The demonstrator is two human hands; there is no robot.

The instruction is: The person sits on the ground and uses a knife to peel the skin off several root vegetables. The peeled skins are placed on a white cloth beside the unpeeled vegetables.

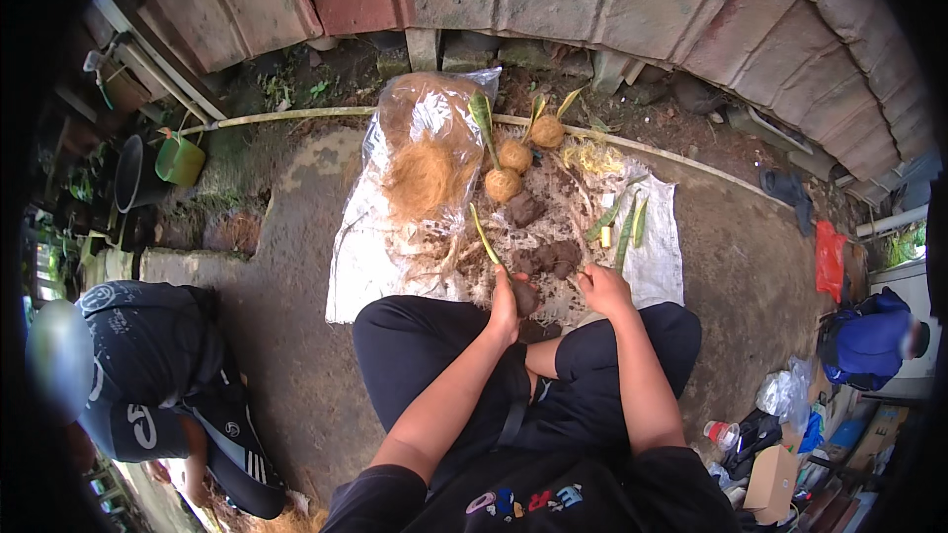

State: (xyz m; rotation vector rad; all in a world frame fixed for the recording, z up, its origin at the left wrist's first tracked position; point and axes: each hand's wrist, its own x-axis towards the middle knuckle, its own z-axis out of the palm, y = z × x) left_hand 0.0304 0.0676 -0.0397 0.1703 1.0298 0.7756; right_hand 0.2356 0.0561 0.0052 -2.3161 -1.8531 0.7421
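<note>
My left hand (505, 306) grips a dark soil ball (525, 298), and a narrow snake plant leaf (484, 235) stands up from it. To its right, my right hand (606, 290) hangs over the sack with curled fingers; whether anything is between them is hidden. Just beyond the hands lie dark soil clumps (557, 259) on a white woven sack (664, 266). Loose snake plant leaves (626, 232) and a small yellow spool (606, 237) lie near my right hand. Farther off sit several fibre-wrapped balls (503, 184) with leaves, beside another soil lump (523, 209).
A clear plastic bag (396, 107) with brown coconut fibre (418, 178) covers the sack's far left. Yellow stringy material (592, 157) lies far right. A bamboo pole (296, 116) crosses behind. One person (148, 370) crouches left; another (866, 344) is at right, near a cardboard box (770, 485).
</note>
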